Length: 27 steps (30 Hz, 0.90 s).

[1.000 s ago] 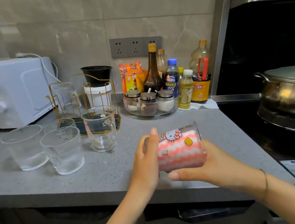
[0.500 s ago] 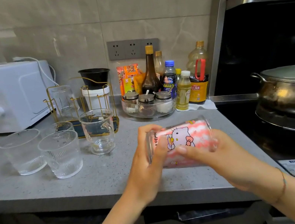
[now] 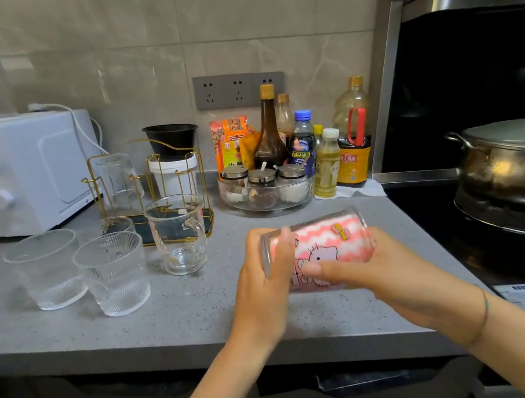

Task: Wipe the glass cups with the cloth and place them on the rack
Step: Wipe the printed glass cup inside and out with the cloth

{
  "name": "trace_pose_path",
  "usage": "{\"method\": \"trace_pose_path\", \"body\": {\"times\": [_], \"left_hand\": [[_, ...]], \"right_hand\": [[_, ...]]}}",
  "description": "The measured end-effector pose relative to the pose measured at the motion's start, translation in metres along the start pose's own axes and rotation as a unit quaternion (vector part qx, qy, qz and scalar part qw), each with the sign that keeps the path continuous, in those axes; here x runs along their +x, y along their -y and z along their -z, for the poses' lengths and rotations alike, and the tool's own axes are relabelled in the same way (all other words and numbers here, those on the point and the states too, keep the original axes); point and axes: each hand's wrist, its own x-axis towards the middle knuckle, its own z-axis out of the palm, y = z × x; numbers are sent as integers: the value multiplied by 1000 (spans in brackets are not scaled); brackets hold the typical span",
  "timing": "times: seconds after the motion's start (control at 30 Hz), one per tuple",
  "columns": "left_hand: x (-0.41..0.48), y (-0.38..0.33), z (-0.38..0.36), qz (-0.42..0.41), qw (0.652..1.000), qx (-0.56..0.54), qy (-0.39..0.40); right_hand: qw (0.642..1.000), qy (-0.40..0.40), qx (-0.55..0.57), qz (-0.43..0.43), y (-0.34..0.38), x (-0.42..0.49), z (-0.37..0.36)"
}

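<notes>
I hold a clear glass cup (image 3: pixel 344 219) on its side above the counter's front edge. A pink-and-white cartoon cloth (image 3: pixel 317 245) is stuffed inside it. My left hand (image 3: pixel 262 289) grips the cup's left end. The fingers of my right hand (image 3: pixel 388 275) curl across the front and underside of its right part. A gold wire rack (image 3: pixel 145 169) stands at the back left with one upturned glass (image 3: pixel 118 177) on it. On the counter in front of the rack are a smooth cup (image 3: pixel 45 270), a ribbed cup (image 3: pixel 113 272) and a handled cup (image 3: pixel 178 233). Another cup (image 3: pixel 109 226) shows partly behind them.
A white oven (image 3: pixel 13 171) sits at the far left. Sauce bottles (image 3: pixel 297 144) and a clear bowl of spice jars (image 3: pixel 266 191) line the wall. To the right, a steel pot (image 3: pixel 519 162) sits on a black stove. The grey counter (image 3: pixel 187 315) ends just below my hands.
The cup has turned in my hands, so the cartoon figure on the cloth now faces lower and further forward. My right fingers have come over its front.
</notes>
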Motion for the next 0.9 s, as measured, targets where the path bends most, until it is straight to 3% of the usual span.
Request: {"method": "trace_pose_path", "body": {"times": [0.13, 0.23, 0.33, 0.43, 0.53, 0.7, 0.9], "left_hand": [[1, 11, 5, -77, 996, 26, 31], [-1, 7, 6, -89, 995, 30, 35], [0, -1, 8, -8, 998, 38, 58], [4, -12, 9, 142, 985, -10, 102], [8, -11, 6, 202, 976, -37, 69], [8, -6, 4, 84, 996, 13, -8], [6, 5, 9, -80, 994, 69, 8]], "right_hand": [[999, 53, -2, -6, 3, -3, 2], [999, 40, -30, 1, 4, -3, 1], [998, -15, -51, 14, 2, 0, 3], [994, -56, -77, 49, -2, 1, 3], [987, -86, -96, 91, -4, 2, -2], [994, -52, -67, 64, -3, 4, -1], [998, 61, 22, -9, -3, 2, 7]]}}
